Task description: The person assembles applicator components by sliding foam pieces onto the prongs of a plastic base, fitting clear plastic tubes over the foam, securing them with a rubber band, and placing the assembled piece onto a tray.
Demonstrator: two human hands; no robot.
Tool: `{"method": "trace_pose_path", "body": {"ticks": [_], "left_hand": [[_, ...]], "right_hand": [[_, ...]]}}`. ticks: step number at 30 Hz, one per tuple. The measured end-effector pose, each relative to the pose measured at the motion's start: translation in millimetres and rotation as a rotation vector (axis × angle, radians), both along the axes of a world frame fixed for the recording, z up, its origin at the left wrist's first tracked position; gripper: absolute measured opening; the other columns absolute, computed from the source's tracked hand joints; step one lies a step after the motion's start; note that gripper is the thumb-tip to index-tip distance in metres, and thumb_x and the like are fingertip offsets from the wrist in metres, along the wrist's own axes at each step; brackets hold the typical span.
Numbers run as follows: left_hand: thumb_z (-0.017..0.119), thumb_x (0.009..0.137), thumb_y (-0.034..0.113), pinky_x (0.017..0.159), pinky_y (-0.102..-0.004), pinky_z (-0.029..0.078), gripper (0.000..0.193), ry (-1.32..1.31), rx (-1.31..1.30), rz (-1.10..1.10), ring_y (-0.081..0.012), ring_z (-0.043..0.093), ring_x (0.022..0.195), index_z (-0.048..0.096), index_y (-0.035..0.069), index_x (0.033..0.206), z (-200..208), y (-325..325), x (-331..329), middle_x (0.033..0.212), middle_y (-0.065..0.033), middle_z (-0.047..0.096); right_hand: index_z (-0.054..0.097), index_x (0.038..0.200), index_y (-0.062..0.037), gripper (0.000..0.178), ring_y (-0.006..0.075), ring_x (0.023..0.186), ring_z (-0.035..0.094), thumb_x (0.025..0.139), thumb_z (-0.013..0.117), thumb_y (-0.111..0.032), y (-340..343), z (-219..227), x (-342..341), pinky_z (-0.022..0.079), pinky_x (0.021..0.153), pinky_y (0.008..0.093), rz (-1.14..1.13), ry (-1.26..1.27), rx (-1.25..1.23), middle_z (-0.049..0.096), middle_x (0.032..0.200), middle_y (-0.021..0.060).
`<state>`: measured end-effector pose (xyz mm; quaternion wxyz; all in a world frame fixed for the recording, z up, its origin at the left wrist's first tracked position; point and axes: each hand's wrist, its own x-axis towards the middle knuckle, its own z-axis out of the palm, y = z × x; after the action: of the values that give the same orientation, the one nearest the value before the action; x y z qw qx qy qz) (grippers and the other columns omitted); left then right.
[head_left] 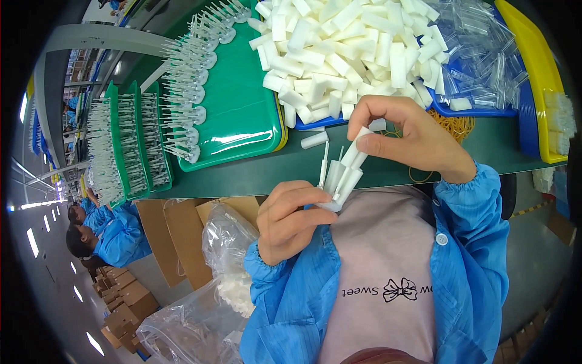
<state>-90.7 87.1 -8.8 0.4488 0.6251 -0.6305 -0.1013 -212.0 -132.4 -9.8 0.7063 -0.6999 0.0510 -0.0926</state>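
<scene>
Gripping a rodded piece (331, 206) by its base, the left hand (290, 219) sits lower right of the green tray (239, 97), while the right hand (415, 133) pinches a white block (356, 156) at the piece's upper end; covering looks partly done, one rod (324, 164) being bare; uncovered pieces (195, 114) line the tray's left side, loose blocks (339, 64) heap at its right

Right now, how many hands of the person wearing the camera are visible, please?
2. The left hand holds the white assembly near its lower end; the right hand pinches a white foam piece near its upper end.
</scene>
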Motion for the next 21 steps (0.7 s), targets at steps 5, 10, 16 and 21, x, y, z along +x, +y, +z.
{"method": "trace_pose_path", "body": {"ticks": [5, 10, 16, 21], "left_hand": [[0.067, 0.055, -0.003, 0.066, -0.033, 0.051, 0.025, 0.012, -0.028, -0.029, -0.0259, 0.06, 0.081, 0.069, 0.008, 0.078, 4.9, 0.2, 0.8, 0.094, -0.0085, 0.065], [0.067, 0.056, -0.003, 0.067, -0.0332, 0.05, 0.025, 0.01, -0.054, -0.009, -0.0261, 0.06, 0.082, 0.069, 0.008, 0.079, 4.0, -0.5, 1.5, 0.095, -0.0087, 0.065], [0.066, 0.056, -0.003, 0.067, -0.0332, 0.05, 0.026, 0.024, -0.055, 0.007, -0.0263, 0.06, 0.082, 0.069, 0.008, 0.079, 1.2, -2.8, 2.8, 0.094, -0.0088, 0.065], [0.067, 0.054, -0.004, 0.066, -0.0329, 0.051, 0.028, 0.027, -0.08, 0.002, -0.0261, 0.061, 0.079, 0.069, 0.009, 0.079, 1.2, -3.5, 2.3, 0.094, -0.0081, 0.065]], "right_hand": [[0.06, 0.086, -0.0014, 0.014, 0.0094, 0.08, 0.052, 0.084, 0.064, -0.015, -7.2, 6.7, -0.1, 0.041, 0.073, 0.0236, 0.094, 0.087, 0.235, 0.058, 0.083, 0.0014], [0.061, 0.084, -0.002, 0.015, 0.0108, 0.078, 0.054, 0.082, 0.068, -0.015, -8.4, 11.3, 4.2, 0.042, 0.071, 0.0242, 0.018, -0.013, -0.099, 0.059, 0.08, 0.0027], [0.062, 0.084, -0.0023, 0.015, 0.0134, 0.078, 0.055, 0.081, 0.069, -0.015, -10.1, 3.9, 3.7, 0.042, 0.073, 0.0266, -0.032, -0.089, -0.199, 0.06, 0.082, 0.0035], [0.063, 0.084, -0.0029, 0.012, 0.0149, 0.081, 0.055, 0.081, 0.069, -0.013, -10.1, 7.3, 3.1, 0.042, 0.076, 0.0274, 0.075, -0.015, -0.019, 0.06, 0.082, 0.0042]]}}
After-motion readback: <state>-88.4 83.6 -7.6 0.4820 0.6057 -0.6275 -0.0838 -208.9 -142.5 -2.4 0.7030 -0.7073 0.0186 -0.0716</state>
